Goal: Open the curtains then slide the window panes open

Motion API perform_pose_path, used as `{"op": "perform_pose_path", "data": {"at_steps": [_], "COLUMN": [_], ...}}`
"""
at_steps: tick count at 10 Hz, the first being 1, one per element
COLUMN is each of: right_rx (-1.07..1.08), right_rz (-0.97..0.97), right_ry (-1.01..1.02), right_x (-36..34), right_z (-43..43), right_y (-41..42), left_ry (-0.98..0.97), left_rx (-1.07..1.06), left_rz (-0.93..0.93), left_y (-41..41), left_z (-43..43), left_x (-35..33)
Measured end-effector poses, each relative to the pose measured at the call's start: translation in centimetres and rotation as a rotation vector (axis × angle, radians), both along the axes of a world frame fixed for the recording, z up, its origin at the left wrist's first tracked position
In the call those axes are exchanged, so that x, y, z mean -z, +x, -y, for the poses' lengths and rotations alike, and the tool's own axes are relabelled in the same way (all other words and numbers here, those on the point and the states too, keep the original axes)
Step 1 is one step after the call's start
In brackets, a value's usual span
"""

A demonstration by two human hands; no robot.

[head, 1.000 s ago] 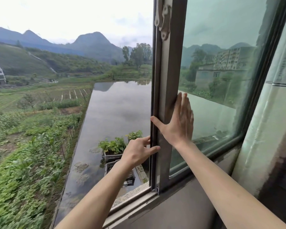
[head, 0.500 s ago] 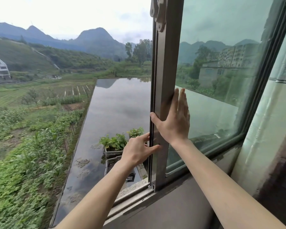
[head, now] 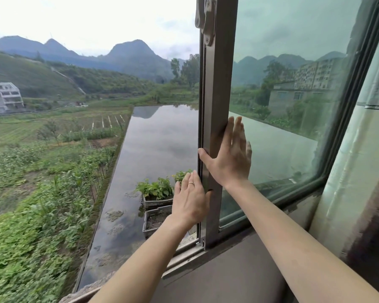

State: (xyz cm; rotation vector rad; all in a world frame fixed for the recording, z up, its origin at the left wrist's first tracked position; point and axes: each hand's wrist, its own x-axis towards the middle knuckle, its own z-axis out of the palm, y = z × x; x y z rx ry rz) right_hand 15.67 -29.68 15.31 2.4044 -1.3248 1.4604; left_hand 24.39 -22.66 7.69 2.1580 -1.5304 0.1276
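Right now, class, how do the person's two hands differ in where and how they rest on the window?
The right hand lies higher, palm flat on the window frame and glass; the left hand sits lower, at the frame's edge. The left wears a ring; the right shows none. Both are open, fingers up.

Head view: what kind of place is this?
Likely an upper-floor room in a rural house: both hands, left and right, are on a sliding window pane, overlooking a flooded field, crops and mountains.
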Motion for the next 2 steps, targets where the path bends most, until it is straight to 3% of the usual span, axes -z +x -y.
{"op": "perform_pose_path", "data": {"at_steps": [2], "right_rx": [-0.118], "right_rz": [-0.103], "right_ry": [0.127], "right_x": [-2.1], "right_z": [-0.6], "right_y": [-3.4], "left_ry": [-0.196], "left_rx": [-0.01], "left_rz": [-0.137], "left_y": [-2.9], "left_z": [0.2], "left_x": [1.9]}}
